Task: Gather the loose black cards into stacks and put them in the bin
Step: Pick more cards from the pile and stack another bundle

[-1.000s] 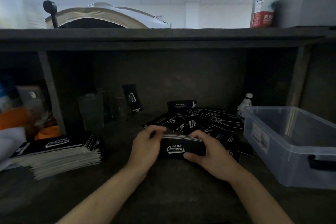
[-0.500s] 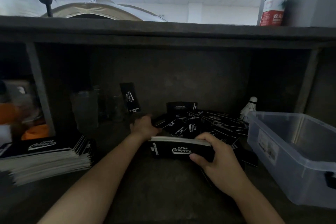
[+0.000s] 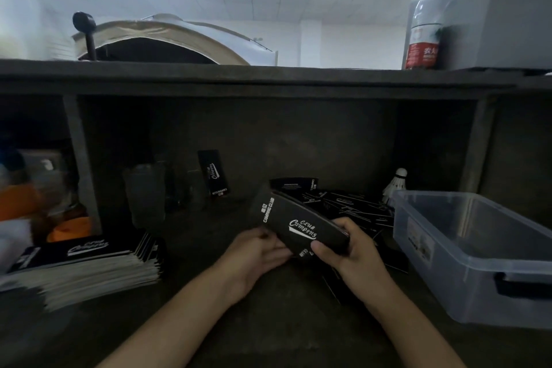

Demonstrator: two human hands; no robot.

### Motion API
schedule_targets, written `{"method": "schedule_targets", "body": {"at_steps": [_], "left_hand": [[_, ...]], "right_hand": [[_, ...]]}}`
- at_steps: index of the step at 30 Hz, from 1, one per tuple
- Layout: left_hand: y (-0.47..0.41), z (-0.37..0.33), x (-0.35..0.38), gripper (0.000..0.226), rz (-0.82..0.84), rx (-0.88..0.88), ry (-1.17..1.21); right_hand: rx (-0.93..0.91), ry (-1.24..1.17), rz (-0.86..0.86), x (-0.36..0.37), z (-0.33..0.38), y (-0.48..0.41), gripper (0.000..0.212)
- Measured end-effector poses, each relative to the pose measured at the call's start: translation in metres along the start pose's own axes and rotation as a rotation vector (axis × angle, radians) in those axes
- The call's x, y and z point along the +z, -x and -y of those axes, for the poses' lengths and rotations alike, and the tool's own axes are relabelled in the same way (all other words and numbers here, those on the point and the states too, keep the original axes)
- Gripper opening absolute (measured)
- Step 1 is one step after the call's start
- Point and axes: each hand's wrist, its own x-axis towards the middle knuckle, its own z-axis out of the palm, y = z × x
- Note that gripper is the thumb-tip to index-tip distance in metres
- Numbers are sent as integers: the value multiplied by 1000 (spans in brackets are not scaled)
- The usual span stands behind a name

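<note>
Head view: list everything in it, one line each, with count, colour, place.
held stack: one, black with white lettering, tilted between both hands
loose cards: many, black, strewn behind the hands
leaning card: one, black, against back wall
large stack: one, black top, white edges, left
bin: one, clear plastic, right
shuttlecock: one, white, behind bin
bottle: one, clear, red label, upper shelf right
tumbler: one, clear, back left
left hand: holds stack's left end
right hand: grips stack's right end
</note>
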Motion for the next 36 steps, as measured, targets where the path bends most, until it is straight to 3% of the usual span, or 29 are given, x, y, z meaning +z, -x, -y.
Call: {"method": "schedule_targets", "body": {"at_steps": [1, 3, 6, 8, 11, 14, 18, 21, 22, 24, 26, 32, 36], "left_hand": [[5, 1, 1, 24, -24, -8, 8], [7, -4, -3, 26, -223, 83, 53], [6, -16, -19, 29, -522, 387, -30], [10, -16, -21, 35, -458, 471, -308], [8, 0, -18, 32, -299, 318, -619], [7, 5, -16, 20, -276, 308, -567], [-9, -15, -12, 28, -219, 222, -218], [-56, -17, -13, 15, -260, 280, -463], [-72, -16, -12, 31, -241, 280, -639], [-94, -15, -6, 83, -219, 239, -919], [-109, -15, 2, 111, -206, 165, -1100], [-141, -16, 9, 134, -166, 61, -1312], [-145, -18, 11, 128, -56, 66, -1253]], "right_hand": [[12, 6, 11, 0, 0, 0, 30], [19, 22, 27, 0, 0, 1, 30], [-26, 128, 73, 1, 1, 2, 29], [-54, 217, 140, 2, 0, 3, 30], [-70, 292, 235, 6, 0, 5, 36], [-98, 305, 200, 8, 3, 5, 31], [-169, 323, 89, 4, 4, 7, 20], [-168, 236, -151, -1, 4, 8, 21], [-152, 177, -264, -4, 3, 7, 22], [-101, 64, -452, -9, -1, 5, 24], [-49, 1, -552, -13, -6, 3, 27], [-26, -35, -662, -17, -16, -5, 25], [-7, -35, -687, -19, -19, -8, 21]]}}
